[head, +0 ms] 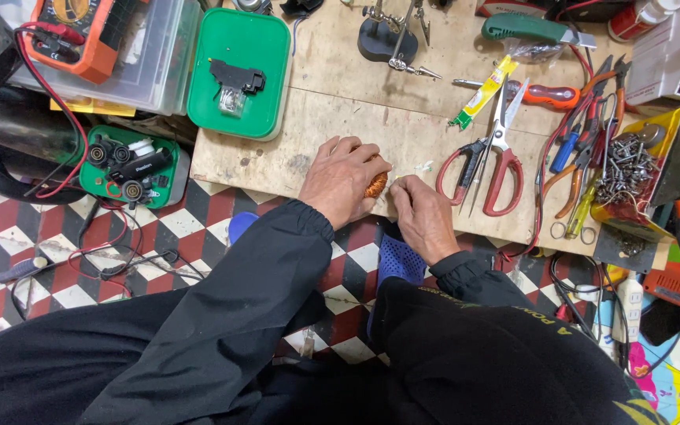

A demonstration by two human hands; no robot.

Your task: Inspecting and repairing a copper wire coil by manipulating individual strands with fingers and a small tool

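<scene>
the person's left hand [341, 179] lies over a small copper wire coil [376, 185] at the near edge of the wooden surface [293, 149], its fingers curled round the coil so that only an orange-brown sliver shows between the two hands. the grip of this hand is closed on the coil. the right hand [425, 216] sits just beside it, to the right, its fingertips bunched and pressed together at the coil's side; whether they pinch a strand of wire cannot be told, since the spot is too small to read. both black sleeves come up from the bottom of the view. to the right of the hands lie red-handled scissors [491, 161] with their blades pointing away from the person, and a pair of thin tweezers [482, 169] lies across them. further right are several pliers [584, 138], a red screwdriver [548, 95] and a yellow tray of screws [631, 169]. a green-handled knife [529, 29] lies at the far edge of the surface. to the left of the hands a green lid [239, 75] carries a small black part [236, 79]. beyond the surface's left edge a smaller green box [129, 167] holds black parts, and an orange meter [72, 31] with red leads rests on a clear plastic box [151, 75]. the floor [25, 228] below has red, white and black tiles.
</scene>
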